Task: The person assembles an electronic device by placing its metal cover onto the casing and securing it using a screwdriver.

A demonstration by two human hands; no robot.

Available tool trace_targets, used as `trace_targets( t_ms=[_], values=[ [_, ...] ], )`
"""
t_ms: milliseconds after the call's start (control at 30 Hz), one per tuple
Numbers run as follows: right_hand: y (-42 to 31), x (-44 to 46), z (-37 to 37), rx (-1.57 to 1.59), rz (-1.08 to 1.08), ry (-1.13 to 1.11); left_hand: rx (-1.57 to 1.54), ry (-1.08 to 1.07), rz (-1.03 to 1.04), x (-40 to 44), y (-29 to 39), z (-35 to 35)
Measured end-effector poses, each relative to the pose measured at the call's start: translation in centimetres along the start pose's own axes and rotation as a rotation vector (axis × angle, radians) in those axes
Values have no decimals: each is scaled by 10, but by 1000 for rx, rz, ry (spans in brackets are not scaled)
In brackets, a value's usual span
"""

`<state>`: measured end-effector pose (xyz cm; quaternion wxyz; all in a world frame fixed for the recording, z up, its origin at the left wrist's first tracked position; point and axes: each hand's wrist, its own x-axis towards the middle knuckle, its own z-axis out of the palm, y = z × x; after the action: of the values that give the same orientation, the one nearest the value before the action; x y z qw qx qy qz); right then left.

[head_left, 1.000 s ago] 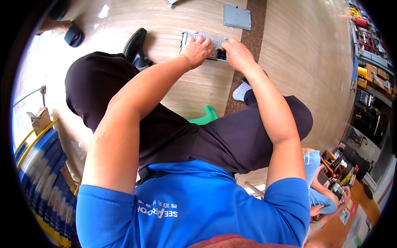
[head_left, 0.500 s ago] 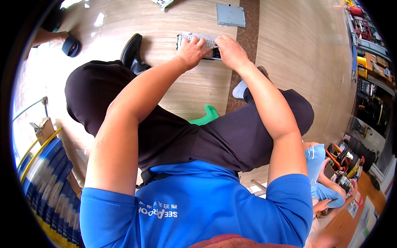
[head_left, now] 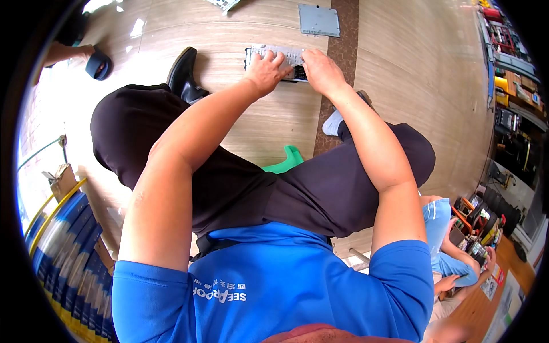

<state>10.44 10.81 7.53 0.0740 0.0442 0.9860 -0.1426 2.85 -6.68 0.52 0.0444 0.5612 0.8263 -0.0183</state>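
The fingers of my left hand (head_left: 266,73) are lying bent and parted across a flat, rectangular silver-and-black metal unit (head_left: 293,55), over the middle of its top. My right hand (head_left: 321,71) is reaching the unit's right end, fingertips drawn close together; I cannot tell whether they are pinching its edge or only touching it. Between my hands, near the unit's front edge, a black inner section (head_left: 299,74) is showing.

The unit is resting on the glossy, beige, wood-patterned floor (head_left: 423,86), left of the dark brown marbled strip (head_left: 343,57). Beyond its far right corner, a thin, square, grey metal panel (head_left: 319,20) is lying across the strip's left edge. A pale, flat piece (head_left: 224,4) is poking in at the top, cut off by the view. My black boot (head_left: 183,75) is standing to the left of the unit.

As I judge it, uneven pressure from my left fingers could be letting the unit skid on this slick surface. A sharp tug at the right end could be bending thin metal, and a slipping fingertip could be scraping the exposed black section or getting cut.
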Motion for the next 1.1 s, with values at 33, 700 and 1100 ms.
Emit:
trace_targets(
  t_ms=[33,700,1100],
  values=[
    [-1,0,0,0,-1,-1,0,9,3,-1,0,0],
    [-7,-1,-10,-88,8,-108,36,7,6,0,2,7],
    [-2,-1,-1,-4,-13,-34,31,-35,-3,1,2,2]
  ],
)
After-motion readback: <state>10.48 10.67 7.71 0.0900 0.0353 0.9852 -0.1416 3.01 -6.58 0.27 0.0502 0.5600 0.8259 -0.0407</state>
